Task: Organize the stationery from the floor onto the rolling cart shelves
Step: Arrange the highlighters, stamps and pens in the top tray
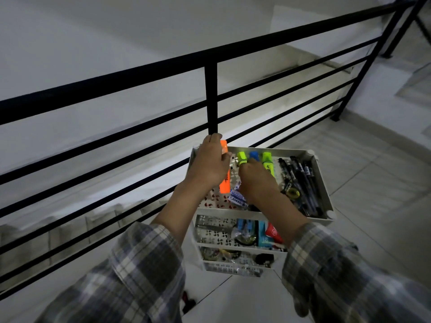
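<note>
A white rolling cart [323, 183] with three perforated shelves stands on the tiled floor by a railing. My left hand [210, 163] is closed around an orange highlighter [224, 180] over the top shelf's left side. My right hand [256, 183] rests on the top shelf, its fingers around a yellow-green highlighter [242, 158] and a blue highlighter [254, 155]. Another yellow-green highlighter [268, 163] lies beside them. Several black pens [303, 183] and a tape roll [292, 192] fill the right side. A white labelled pack [236, 199] lies under my right hand.
A black metal railing [211, 99] runs just behind the cart, with a stairwell beyond it. The middle shelf [210, 238] holds a blue pack and a red item; the lowest shelf [233, 269] holds small dark items. A small dark and red object [187, 301] lies on the floor.
</note>
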